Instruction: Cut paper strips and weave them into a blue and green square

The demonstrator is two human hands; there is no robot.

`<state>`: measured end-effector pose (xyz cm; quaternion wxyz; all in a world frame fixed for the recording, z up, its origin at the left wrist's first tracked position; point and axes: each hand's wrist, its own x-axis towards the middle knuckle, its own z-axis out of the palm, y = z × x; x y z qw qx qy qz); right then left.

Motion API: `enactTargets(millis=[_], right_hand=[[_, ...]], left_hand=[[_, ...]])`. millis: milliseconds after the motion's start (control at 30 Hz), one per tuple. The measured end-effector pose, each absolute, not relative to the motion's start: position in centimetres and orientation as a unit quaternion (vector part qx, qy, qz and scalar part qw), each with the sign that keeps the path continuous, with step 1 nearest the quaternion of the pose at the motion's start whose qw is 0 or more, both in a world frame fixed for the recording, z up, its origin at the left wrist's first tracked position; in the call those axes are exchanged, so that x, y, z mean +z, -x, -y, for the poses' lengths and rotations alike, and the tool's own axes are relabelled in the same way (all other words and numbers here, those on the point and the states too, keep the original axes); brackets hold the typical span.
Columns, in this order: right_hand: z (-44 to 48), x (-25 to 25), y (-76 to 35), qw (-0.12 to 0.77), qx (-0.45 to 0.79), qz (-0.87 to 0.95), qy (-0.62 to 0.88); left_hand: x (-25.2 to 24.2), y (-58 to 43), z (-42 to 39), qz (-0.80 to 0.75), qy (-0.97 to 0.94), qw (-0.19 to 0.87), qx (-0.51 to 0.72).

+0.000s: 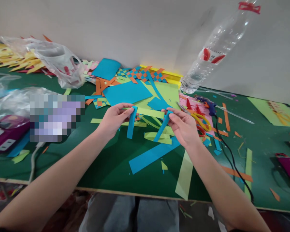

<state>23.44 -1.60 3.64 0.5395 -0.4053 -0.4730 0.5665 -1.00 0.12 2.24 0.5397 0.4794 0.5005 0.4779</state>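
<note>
Both hands hold paper strips above the middle of the green table (pixel 106 170). A light green strip (pixel 151 112) stretches level between my left hand (pixel 116 118) and my right hand (pixel 183 125). Pinched at its left end is a blue strip (pixel 132 124) that hangs down from my left fingers. A second blue strip (pixel 161 128) slants down from my right thumb and fingers. How the strips join under the fingertips is hidden. Below them lie looped green strips (pixel 158 138) and a wide blue strip (pixel 149 158).
Blue sheets (pixel 128 92) and woven blue-orange pieces (pixel 145 74) lie behind the hands. Yellow-handled scissors (pixel 200 120), a glue gun (pixel 209 104) with a black cord and a tilted plastic bottle (pixel 212 53) are at right. A bagged cup (pixel 60 62) and a pixelated object (pixel 56 117) are at left.
</note>
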Motion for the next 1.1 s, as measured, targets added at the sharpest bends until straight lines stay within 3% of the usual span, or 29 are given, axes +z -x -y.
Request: enactTargets(millis=[367,1100], right_hand=[[1.65,3.46,-23.37,0.54,0.592,0.447,0.398],[1.95,3.16,-22.94,0.546,0.621,0.454,0.332]], left_hand=[[2.53,0.81,0.02,-0.518,-0.501,0.511,0.468],[2.76,0.54,0.23,-0.471,-0.45,0.595,0.47]])
